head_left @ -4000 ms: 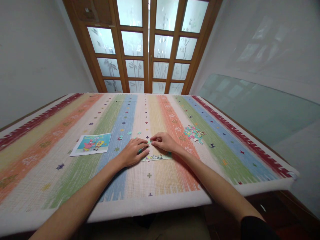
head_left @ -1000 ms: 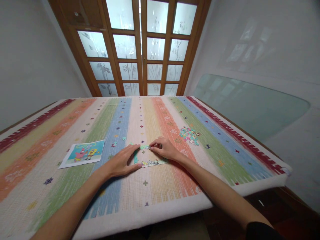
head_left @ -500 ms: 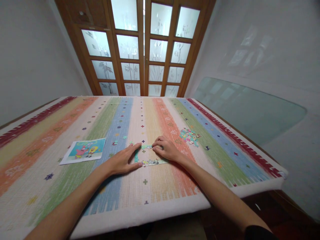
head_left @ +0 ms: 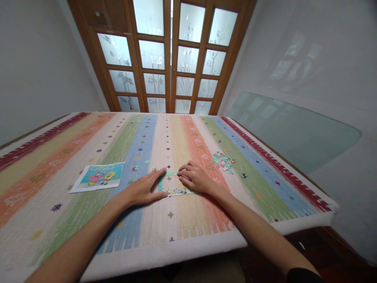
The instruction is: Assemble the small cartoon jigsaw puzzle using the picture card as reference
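Note:
A partly joined jigsaw puzzle (head_left: 176, 192) lies on the striped cloth in front of me, its outer strips framing a bare middle. My left hand (head_left: 144, 188) is spread around its left side, forefinger at the top left corner and thumb at the bottom left. My right hand (head_left: 194, 177) rests on the top strip towards the right, palm down. Its fingers are bent and close together, and they cover whatever is under their tips. Beyond the right hand lies a heap of loose jigsaw pieces (head_left: 223, 162).
A printed cartoon picture (head_left: 101, 176) lies left of my left forearm. A few loose pieces (head_left: 147, 161) are scattered past the left hand. The striped tablecloth (head_left: 132, 220) covers the table to its near edge. Wooden doors (head_left: 171, 74) with glass panes stand behind, between pale walls.
The fingers of my right hand have gone from a pinch to a flatter rest on the top strip, shifting slightly left. My left hand has stayed in place.

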`<state>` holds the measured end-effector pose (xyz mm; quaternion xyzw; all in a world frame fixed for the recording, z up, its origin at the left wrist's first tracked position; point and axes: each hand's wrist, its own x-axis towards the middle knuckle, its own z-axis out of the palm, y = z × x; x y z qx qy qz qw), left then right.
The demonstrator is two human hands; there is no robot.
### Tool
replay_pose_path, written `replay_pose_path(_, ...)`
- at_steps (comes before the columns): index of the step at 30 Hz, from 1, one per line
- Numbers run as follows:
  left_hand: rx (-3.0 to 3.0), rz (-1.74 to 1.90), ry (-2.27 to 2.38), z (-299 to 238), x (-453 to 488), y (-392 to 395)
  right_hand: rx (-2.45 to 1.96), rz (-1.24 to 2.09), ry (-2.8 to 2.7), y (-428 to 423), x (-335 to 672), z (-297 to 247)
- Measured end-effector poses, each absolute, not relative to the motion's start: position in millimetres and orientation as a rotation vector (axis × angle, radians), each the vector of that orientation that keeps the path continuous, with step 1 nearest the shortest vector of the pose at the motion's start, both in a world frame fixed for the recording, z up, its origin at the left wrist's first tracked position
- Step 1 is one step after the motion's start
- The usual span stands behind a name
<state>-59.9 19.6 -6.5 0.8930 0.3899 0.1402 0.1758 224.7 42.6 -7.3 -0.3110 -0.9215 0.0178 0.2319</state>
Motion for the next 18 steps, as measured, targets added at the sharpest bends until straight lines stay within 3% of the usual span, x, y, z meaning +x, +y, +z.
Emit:
replay_pose_path(7,2.463,0.368,1.141,-4.8,-58.2,18.0,-0.868,-0.105,-2.606,41.2,222.7,-7.0)
replay_pose_path(18,2.511,0.64,1.258,0.4,-72.3,26.8,-0.876,0.009,-2.555,41.1,224.3,-2.5)
